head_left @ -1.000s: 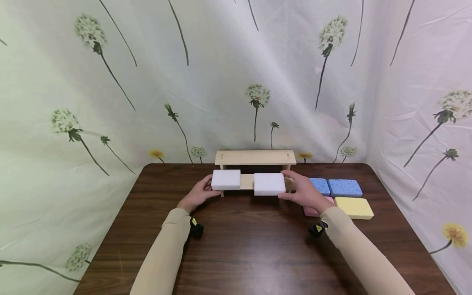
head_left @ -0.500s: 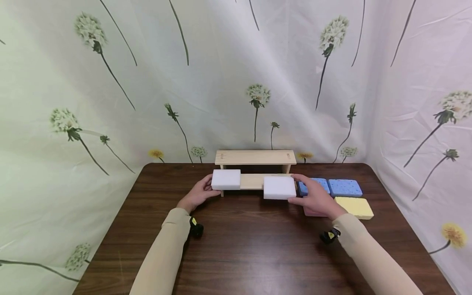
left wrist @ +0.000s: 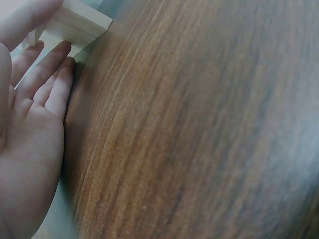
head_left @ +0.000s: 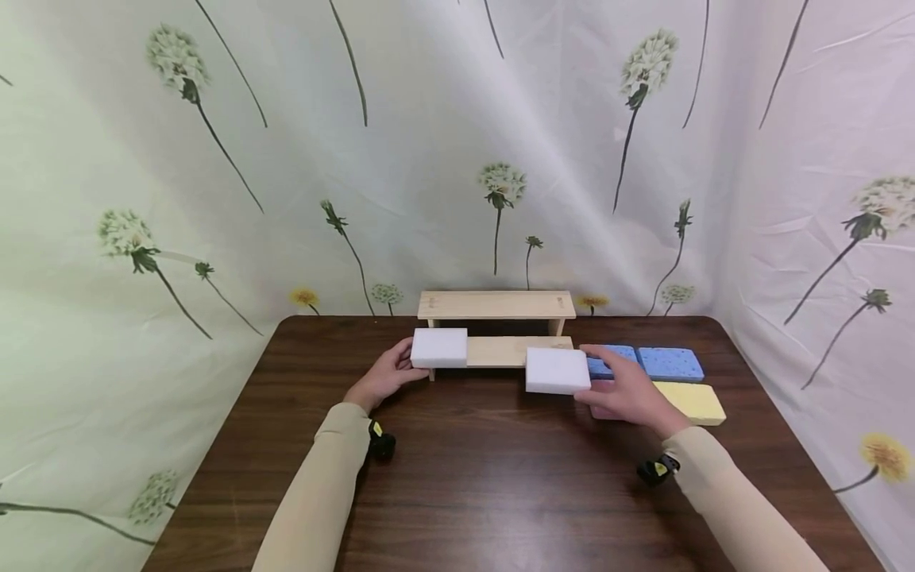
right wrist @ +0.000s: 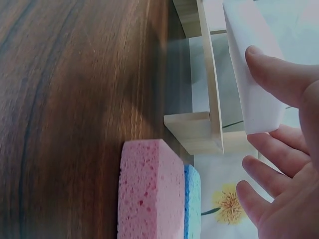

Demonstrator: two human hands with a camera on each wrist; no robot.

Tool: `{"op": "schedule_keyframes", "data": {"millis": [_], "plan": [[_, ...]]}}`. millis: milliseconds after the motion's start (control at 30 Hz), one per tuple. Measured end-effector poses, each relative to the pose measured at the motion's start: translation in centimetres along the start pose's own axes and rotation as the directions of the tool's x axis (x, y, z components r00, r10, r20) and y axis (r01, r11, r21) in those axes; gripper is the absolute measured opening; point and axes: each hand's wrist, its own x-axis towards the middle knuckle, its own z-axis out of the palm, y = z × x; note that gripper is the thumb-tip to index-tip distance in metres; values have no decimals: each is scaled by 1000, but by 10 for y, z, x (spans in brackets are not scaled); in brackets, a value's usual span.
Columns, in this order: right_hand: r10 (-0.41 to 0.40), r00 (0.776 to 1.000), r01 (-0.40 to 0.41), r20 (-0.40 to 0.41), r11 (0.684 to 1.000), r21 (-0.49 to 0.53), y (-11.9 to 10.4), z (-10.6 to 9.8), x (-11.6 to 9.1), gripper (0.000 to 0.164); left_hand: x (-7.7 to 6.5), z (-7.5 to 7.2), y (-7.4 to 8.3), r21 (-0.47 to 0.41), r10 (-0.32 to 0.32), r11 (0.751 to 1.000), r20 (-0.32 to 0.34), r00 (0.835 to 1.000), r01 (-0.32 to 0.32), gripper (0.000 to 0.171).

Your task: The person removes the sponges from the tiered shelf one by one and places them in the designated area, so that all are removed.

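A low two-step wooden stand (head_left: 496, 351) is at the back of the table. On the left end of its lower step lies a white sponge block (head_left: 439, 347). My left hand (head_left: 386, 376) holds that block by its left end, fingers behind and thumb in front. In the left wrist view, the hand (left wrist: 35, 124) is beside the stand's wooden edge (left wrist: 82, 25). A second white sponge block (head_left: 557, 371) is pinched by its right end in my right hand (head_left: 623, 389). The right wrist view shows this block (right wrist: 256, 74) raised above the step, thumb on its face.
Right of the stand lie two blue sponges (head_left: 670, 363), a yellow sponge (head_left: 692, 403) and a pink sponge (right wrist: 144, 194), partly hidden by my right hand. The stand's upper step (head_left: 496, 304) is behind, near a flowered curtain (head_left: 429, 159). The table (head_left: 486, 477) is dark wood.
My right hand has carried its white sponge block rightward and slightly towards me, uncovering the right part of the lower step. The left hand and its block have stayed put.
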Motion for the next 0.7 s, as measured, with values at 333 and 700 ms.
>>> {"op": "schedule_keyframes", "data": {"millis": [333, 700], "plan": [[-22, 999, 19, -39, 997, -69, 10, -8, -14, 92, -1, -2, -2, -3, 22, 1000, 12, 1000, -22, 78], [-49, 992, 30, -116, 987, -157, 21, -14, -35, 92, 0, -1, -3, -3, 15, 1000, 7, 1000, -15, 78]]}}
